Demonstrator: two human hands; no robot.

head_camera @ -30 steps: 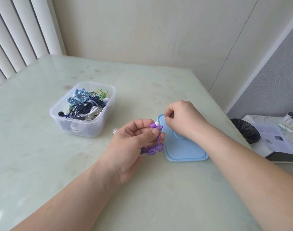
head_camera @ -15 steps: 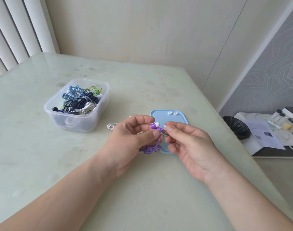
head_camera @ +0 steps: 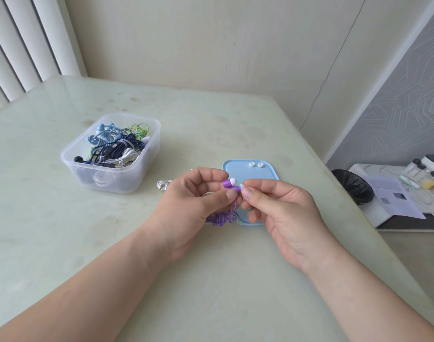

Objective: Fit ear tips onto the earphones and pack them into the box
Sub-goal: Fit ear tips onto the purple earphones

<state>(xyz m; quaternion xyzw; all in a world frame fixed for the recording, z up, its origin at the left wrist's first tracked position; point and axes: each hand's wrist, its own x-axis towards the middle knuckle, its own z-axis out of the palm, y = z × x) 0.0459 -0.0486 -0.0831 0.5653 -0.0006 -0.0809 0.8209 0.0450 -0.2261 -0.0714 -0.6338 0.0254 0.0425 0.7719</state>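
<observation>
your right hand came back pinching a small white ear tip against the purple corded earphones your left hand grips; push next.

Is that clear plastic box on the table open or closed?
Open. The clear plastic box has no lid on; tangled earphones show over its rim. The blue lid lies flat on the table.

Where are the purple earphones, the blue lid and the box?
Purple earphones (head_camera: 227, 183), head view, on the upper bud.
Blue lid (head_camera: 238, 169), head view, on its bare top.
Box (head_camera: 105, 175), head view, on its front wall.
</observation>
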